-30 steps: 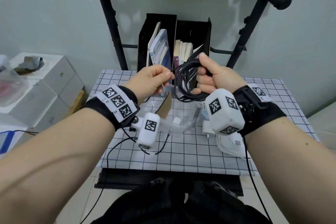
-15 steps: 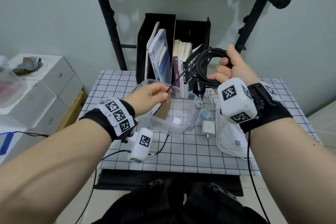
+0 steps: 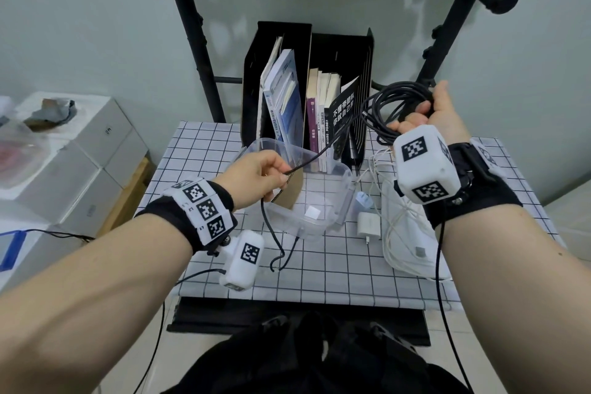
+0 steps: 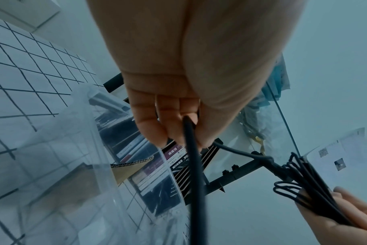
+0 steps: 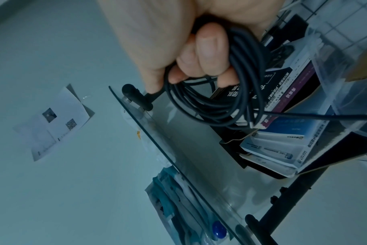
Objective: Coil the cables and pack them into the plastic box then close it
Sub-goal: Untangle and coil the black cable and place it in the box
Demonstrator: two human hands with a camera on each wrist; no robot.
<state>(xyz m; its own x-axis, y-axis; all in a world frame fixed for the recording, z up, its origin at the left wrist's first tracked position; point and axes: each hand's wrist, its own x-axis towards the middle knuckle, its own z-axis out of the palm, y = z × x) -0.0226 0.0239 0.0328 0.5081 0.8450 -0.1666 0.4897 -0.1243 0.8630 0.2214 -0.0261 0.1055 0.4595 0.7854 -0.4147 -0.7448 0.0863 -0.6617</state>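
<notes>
Up near the file rack, the right hand [image 3: 438, 112] is raised with its fingers [image 5: 210, 49] curled round several loops of the black cable [image 3: 396, 102], gripping the coil in the air. Lower and left, the left hand [image 3: 256, 174] hangs over the near rim of the plastic box [image 3: 343, 192], thumb and fingertips [image 4: 155, 132] pinching the cable's free stretch, whose loose end trails down onto the checked tablecloth [image 3: 319, 265]. Inside the open, clear box stand a piece of brown cardboard [image 3: 289, 192] and a small white square. White cables [image 3: 399, 233] and a white charger [image 3: 367, 224] lie just right of it. One black book cover [image 3: 343, 112] carries white Chinese characters.
</notes>
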